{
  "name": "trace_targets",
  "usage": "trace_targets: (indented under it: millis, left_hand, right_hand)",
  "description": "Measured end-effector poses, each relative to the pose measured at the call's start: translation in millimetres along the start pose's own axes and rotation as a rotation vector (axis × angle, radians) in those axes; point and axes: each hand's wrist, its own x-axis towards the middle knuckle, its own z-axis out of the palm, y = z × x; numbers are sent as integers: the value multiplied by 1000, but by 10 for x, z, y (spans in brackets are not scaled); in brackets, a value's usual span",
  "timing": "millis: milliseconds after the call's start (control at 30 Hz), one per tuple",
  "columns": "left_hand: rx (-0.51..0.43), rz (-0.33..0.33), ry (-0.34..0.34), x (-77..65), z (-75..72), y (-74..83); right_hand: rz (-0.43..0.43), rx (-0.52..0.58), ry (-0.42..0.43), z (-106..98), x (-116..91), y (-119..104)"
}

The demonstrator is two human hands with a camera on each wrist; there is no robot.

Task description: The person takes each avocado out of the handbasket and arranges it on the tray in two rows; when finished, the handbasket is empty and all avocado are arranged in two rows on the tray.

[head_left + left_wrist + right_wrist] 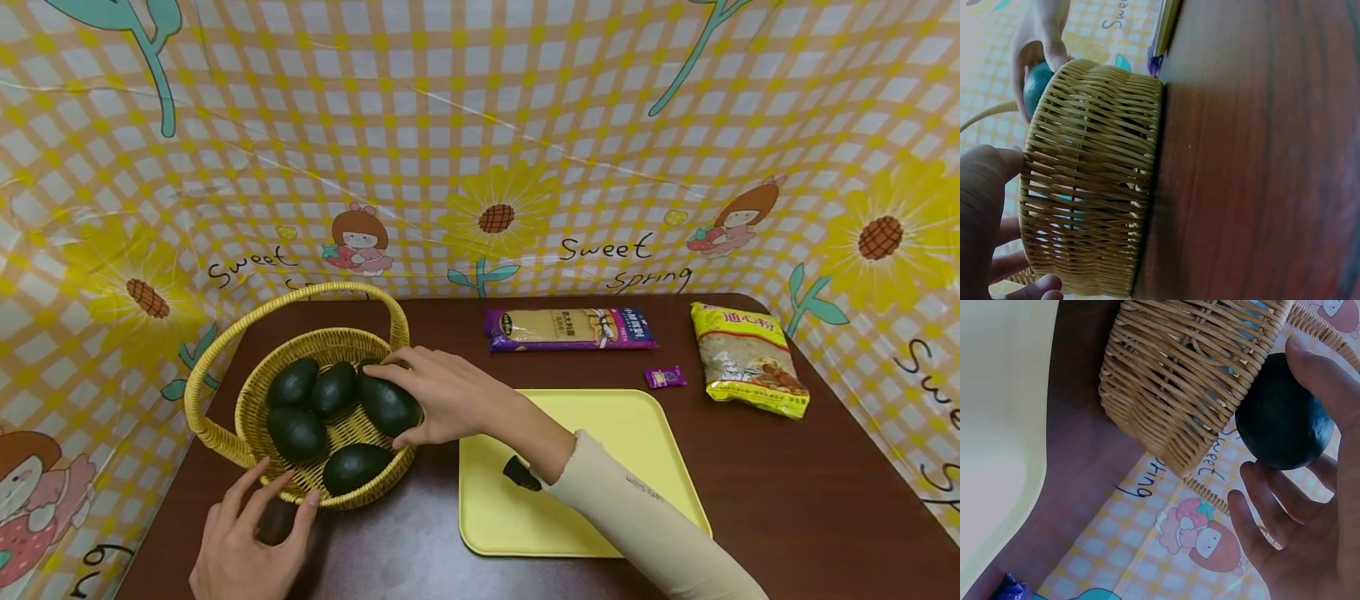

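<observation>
My right hand [446, 396] grips a dark green avocado [388, 406] at the right side of the wicker basket [1179, 369]. In the right wrist view, the thumb lies on one side of the avocado and the fingers curve along the other. Several more avocados [296, 433] lie inside the basket, one of them [356, 468] against its front wall. My left hand [251, 533] is at the basket's front left, fingers spread and fingertips right at the rim. In the left wrist view its thumb [1007, 162] meets the rim.
A yellow tray [555, 529] lies right of the basket, with a small black object [521, 473] beside my right forearm. Behind it are a pasta packet [570, 329], a small purple packet [665, 377] and a yellow bag [750, 358]. The basket's tall handle [300, 293] arches over it.
</observation>
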Motion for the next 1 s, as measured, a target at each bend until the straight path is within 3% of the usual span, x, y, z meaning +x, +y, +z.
trace_targets:
  millis: [367, 767, 1000]
  left_hand:
    - [-26, 14, 29, -11, 14, 2]
    - [-37, 16, 17, -15, 24, 13]
    - [-31, 42, 51, -3, 12, -22]
  right_hand:
    - [54, 7, 29, -68, -231, -10]
    - [105, 17, 64, -115, -462, 37]
    - [116, 33, 78, -131, -539, 39]
